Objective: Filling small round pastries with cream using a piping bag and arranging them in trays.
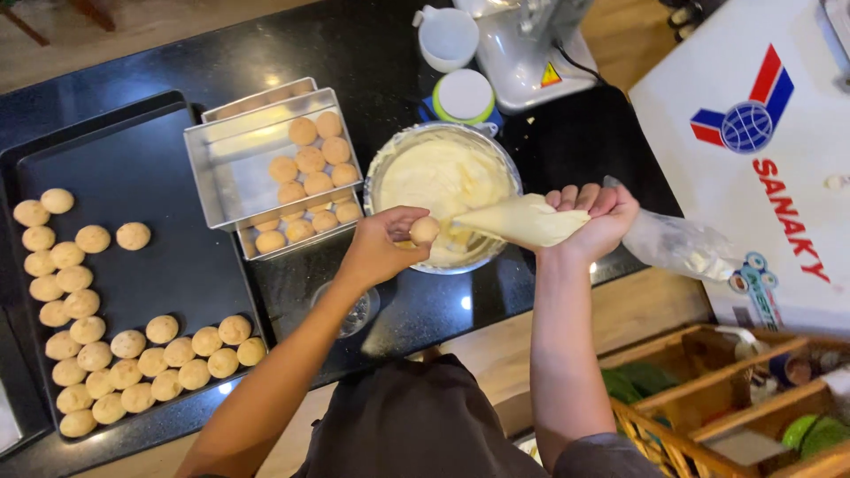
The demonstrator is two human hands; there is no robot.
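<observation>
My left hand [381,243] holds a small round puff pastry [424,230] between its fingertips, over the near edge of a metal bowl of pale cream [440,177]. My right hand [595,219] grips a cream-filled piping bag [522,220], its tip pointing left and touching the puff. The bag's clear plastic tail [677,243] trails off to the right. A metal pan [232,164] left of the bowl holds several more puffs [310,159]. A black baking tray [142,177] at far left carries several puffs [133,363] along its left and near sides.
A white cup [447,37], a white round lid [463,96] and a mixer base [531,53] stand behind the bowl. A white appliance top [753,159] lies at right. A wooden divided crate [726,389] sits at lower right. My dark apron [416,425] is below.
</observation>
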